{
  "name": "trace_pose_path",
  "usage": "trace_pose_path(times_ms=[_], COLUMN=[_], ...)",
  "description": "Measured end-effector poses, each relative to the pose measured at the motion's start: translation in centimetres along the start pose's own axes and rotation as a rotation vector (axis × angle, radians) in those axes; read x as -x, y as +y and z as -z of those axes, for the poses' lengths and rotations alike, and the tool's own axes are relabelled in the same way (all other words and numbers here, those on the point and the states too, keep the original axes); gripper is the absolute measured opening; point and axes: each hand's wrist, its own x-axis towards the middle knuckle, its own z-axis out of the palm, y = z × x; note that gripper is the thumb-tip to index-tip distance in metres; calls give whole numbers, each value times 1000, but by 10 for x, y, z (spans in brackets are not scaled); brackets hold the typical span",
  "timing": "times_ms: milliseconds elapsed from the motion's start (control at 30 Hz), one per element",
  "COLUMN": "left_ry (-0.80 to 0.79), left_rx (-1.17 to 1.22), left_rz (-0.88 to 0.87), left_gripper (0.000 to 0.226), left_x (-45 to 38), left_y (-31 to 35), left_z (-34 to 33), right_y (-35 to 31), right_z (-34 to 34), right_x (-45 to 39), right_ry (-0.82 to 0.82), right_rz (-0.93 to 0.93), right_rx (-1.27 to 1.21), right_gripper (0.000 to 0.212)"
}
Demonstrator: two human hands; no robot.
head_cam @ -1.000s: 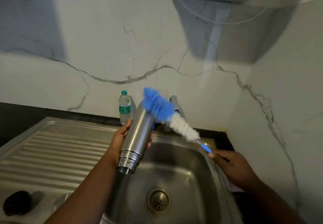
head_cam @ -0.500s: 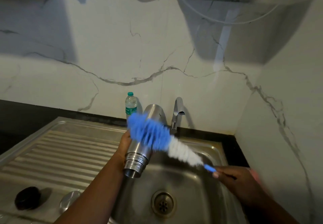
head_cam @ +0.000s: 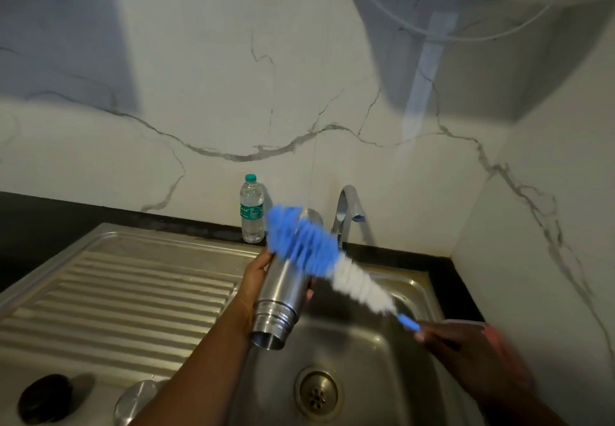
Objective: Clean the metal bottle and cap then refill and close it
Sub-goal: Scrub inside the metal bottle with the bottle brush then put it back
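My left hand (head_cam: 256,279) grips the metal bottle (head_cam: 283,296) around its body, held over the sink with its open mouth pointing down toward me. A blue and white bottle brush (head_cam: 319,259) lies across the bottle's upper outside, its blue bristles against the steel. My right hand (head_cam: 466,352) holds the brush by its blue handle at the right, blurred. A round metal cap (head_cam: 136,399) lies on the drainboard near the lower edge, partly hidden by my left forearm.
The steel sink basin (head_cam: 392,375) has a drain (head_cam: 317,392) below the bottle. A tap (head_cam: 346,212) stands behind it, a clear plastic water bottle (head_cam: 252,212) to its left. A ribbed drainboard (head_cam: 109,306) spreads left, with a dark round object (head_cam: 45,399) on it.
The brush has slid up along the bottle's outside toward its base end, after sweeping down from that end before. The view has shifted slightly; both hands keep their grip.
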Motion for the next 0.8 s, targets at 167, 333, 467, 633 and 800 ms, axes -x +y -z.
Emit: trace_pose_path(times_ms=[167, 333, 467, 633, 800], left_ry=[155, -216, -315, 119, 4], left_rx=[-87, 196, 207, 85, 117], left_rz=[-117, 234, 233, -84, 40], left_gripper=[33, 79, 99, 30, 51], left_x=[15, -10, -21, -9, -15], left_y=[2, -9, -11, 0, -8], left_z=[-7, 7, 13, 3, 11], right_y=[-3, 11, 9, 13, 10], right_z=[-2, -10, -13, -9, -5], right_x=[14, 1, 0, 17, 16], right_ry=[7, 159, 91, -93, -37], right_rz=[-58, -72, -85, -130, -123], right_rx=[-94, 131, 28, -158, -121], right_gripper=[13, 12, 14, 37, 13])
